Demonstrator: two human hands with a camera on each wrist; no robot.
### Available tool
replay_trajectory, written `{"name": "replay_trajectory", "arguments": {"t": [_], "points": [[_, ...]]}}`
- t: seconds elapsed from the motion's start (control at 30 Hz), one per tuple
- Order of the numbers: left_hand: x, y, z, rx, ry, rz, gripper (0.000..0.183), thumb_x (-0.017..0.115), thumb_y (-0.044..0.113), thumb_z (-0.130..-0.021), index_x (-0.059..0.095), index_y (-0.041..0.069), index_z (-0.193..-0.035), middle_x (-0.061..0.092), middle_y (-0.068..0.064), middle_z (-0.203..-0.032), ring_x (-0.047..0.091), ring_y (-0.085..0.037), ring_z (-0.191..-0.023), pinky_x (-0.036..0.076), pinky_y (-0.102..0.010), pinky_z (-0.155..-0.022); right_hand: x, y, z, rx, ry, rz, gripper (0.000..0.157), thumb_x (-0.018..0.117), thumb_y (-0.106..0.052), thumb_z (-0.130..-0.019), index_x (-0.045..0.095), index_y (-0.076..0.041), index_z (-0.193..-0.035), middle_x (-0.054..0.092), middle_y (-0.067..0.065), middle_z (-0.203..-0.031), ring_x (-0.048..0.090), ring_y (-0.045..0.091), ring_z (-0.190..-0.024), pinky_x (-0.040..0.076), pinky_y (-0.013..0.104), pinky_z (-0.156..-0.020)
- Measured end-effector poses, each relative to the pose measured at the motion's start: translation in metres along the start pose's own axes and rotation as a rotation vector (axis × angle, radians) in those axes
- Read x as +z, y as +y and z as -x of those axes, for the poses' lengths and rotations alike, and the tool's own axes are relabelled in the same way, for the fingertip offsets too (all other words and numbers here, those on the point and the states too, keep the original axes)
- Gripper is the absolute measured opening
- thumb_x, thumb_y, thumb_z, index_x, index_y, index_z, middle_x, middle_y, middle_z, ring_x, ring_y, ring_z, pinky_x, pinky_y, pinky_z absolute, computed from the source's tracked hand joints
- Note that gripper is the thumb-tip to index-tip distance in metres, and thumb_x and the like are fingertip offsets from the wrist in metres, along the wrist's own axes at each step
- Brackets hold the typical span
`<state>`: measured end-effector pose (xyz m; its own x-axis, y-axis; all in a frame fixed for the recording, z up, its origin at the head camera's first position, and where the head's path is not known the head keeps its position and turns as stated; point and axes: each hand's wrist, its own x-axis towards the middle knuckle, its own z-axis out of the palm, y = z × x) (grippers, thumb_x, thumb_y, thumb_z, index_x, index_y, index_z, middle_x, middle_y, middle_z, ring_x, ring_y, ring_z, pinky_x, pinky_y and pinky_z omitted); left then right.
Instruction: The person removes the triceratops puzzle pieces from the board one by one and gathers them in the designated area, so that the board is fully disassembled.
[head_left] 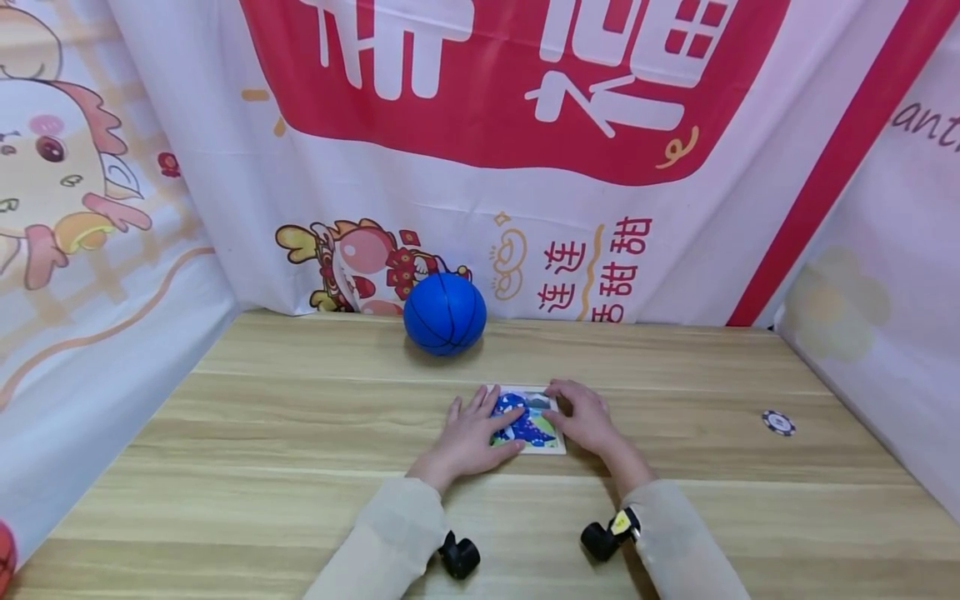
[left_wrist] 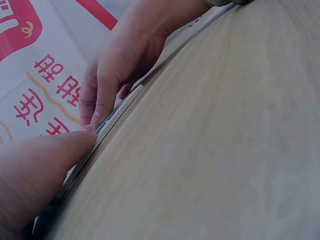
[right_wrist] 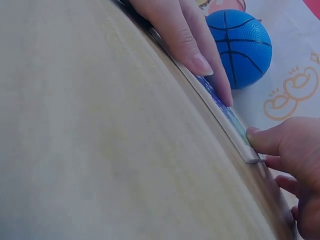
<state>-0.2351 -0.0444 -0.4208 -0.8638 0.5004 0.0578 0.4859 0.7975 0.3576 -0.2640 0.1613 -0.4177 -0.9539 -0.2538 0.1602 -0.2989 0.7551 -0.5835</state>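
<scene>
Spreading fingers: the left hand [head_left: 468, 437], on the person's side of the ball [head_left: 446, 314], lies over the left part of the board [head_left: 536, 433]; its grip is spread, some fingers pointing ballward, one angled across the print, the thumb by the near edge.
Right hand [head_left: 588, 418]: farther right of the ball, at the board's right edge; its grip pinches that edge, thumb on top, fingers curled at the rim, the tips partly hidden.
Sleeves [head_left: 382, 542]: nearer the person than the ball, both slanting inward, with wrists uncovered beyond the cuffs.
Board: on the table [head_left: 262, 433], nearer than the ball and a little right of it, apart from it.
Table edges: the far one just behind the ball, where the cloth [head_left: 375, 192] hangs; the side ones well to the ball's left and right.
Room: a strip of wood between ball and board; wide wood left of the ball; another broad stretch between the right hand and the chip [head_left: 778, 422], which lies far right of the ball and nearer the person.
</scene>
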Motion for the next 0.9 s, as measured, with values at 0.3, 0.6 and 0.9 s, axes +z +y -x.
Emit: {"name": "replay_trajectory", "arguments": {"t": [0.3, 0.6, 0.9], "points": [[0.0007, 0.0005, 0.0, 0.005, -0.013, -0.021, 0.056, 0.032, 0.058, -0.084, 0.031, 0.032, -0.134, 0.009, -0.006, -0.143, -0.002, -0.026, -0.128, -0.001, -0.054, -0.096, -0.0014, -0.0013, -0.0041, 0.027, -0.024, -0.005, 0.025, 0.06, -0.018, -0.082, 0.057, -0.011, -0.106, 0.044, 0.012, -0.125, 0.033, 0.03, -0.118, 0.016, 0.051, -0.095], [0.0004, 0.0003, -0.0006, 0.058, -0.009, -0.011, 0.055, 0.035, 0.051, -0.087, 0.033, 0.023, -0.134, 0.016, -0.003, -0.142, 0.004, -0.024, -0.128, 0.001, -0.053, -0.096, 0.0014, -0.0027, -0.0067, 0.025, -0.006, -0.009, 0.024, 0.06, -0.015, -0.081, 0.055, -0.01, -0.104, 0.044, 0.013, -0.125, 0.032, 0.031, -0.118, 0.015, 0.051, -0.095], [0.0004, 0.003, -0.0012, 0.058, -0.018, -0.02, 0.055, 0.035, 0.05, -0.088, 0.032, 0.021, -0.135, 0.018, -0.001, -0.141, 0.006, -0.023, -0.128, 0.001, -0.055, -0.096, 0.0022, -0.0036, -0.0065, 0.043, 0.001, -0.021, 0.025, 0.059, -0.014, -0.081, 0.055, -0.009, -0.105, 0.043, 0.013, -0.125, 0.031, 0.031, -0.119, 0.012, 0.05, -0.095]]}}
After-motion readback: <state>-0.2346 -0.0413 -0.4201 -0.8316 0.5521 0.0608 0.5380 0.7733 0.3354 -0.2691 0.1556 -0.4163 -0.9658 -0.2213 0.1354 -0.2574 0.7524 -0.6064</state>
